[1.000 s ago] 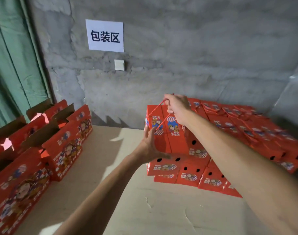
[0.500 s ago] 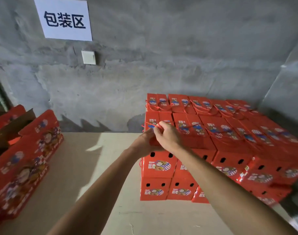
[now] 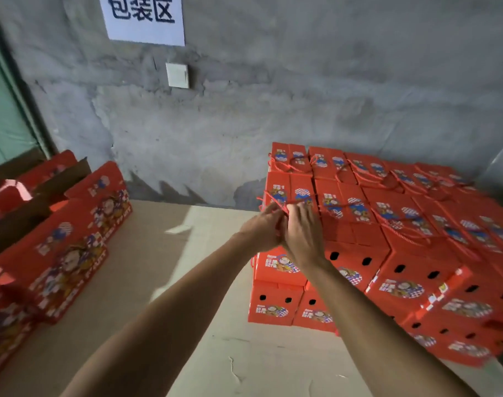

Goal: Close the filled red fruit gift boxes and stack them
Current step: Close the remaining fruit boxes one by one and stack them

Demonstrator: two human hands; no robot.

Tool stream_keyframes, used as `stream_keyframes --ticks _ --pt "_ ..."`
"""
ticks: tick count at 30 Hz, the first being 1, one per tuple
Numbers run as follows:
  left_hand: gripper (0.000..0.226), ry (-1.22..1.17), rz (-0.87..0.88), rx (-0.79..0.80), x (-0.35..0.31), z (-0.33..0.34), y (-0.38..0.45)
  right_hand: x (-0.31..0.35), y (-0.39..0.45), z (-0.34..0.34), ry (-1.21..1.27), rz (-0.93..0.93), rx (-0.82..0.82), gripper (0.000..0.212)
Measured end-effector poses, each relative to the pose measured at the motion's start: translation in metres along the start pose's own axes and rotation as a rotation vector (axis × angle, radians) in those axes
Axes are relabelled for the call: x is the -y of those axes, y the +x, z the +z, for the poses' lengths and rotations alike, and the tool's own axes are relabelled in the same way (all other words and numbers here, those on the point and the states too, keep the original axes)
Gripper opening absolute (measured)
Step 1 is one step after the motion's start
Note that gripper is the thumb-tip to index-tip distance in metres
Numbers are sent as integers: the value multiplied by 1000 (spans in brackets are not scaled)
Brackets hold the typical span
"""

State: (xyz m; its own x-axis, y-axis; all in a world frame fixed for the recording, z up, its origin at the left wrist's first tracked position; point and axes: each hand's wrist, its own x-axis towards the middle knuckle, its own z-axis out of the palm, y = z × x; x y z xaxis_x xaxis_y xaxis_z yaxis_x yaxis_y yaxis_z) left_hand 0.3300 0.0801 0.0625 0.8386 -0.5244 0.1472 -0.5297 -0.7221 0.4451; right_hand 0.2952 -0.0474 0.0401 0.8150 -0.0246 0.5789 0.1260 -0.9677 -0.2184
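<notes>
**At the near-left corner of the stack, one more box gets its handle settled**

Over at three o'clock in the room, a big block of closed red cardboard fruit gift boxes with cartoon prints [image 3: 387,224] stands against the grey concrete wall [image 3: 301,96], several rows deep and at least three layers high on its near face. Both of the person's hands meet at the top box on the stack's near-left corner [image 3: 290,193]. The left hand [image 3: 263,229] has its fingers curled at that box's red twisted cord handle [image 3: 276,203], seemingly pinching it. The right hand [image 3: 303,233] lies just beside and touching the left, fingers bent down toward the same cord; whether it truly grips the cord or only presses on the lid I cannot tell, since motion blur and the back of the hand hide the fingertips.

This corner box looks closed and already sits in place, so I judge the step in hand to be tidying its handle flat.

A good deal appears done: dozens of boxes are shut and stacked. Work remains, though. Toward nine o'clock, on the pale beige table [image 3: 170,282], a group of open red boxes with brown cardboard flaps standing up [image 3: 58,224] waits. Each, by my reckoning, must still be closed and carried across to the stack.

A white paper sign with Chinese characters [image 3: 144,15] and a white wall switch [image 3: 177,75] hang at twelve o'clock.
</notes>
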Motion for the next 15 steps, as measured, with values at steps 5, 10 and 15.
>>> stream_keyframes --ticks 5,10,15 --pt "51 -71 -102 -163 -30 -2 -65 27 -69 -51 288 79 -40 40" --pt "50 -203 -206 -230 -33 4 -172 65 -127 -77 536 216 22 42" --pt "47 -237 -396 -295 12 8 -283 131 -170 -53 654 162 121 39"
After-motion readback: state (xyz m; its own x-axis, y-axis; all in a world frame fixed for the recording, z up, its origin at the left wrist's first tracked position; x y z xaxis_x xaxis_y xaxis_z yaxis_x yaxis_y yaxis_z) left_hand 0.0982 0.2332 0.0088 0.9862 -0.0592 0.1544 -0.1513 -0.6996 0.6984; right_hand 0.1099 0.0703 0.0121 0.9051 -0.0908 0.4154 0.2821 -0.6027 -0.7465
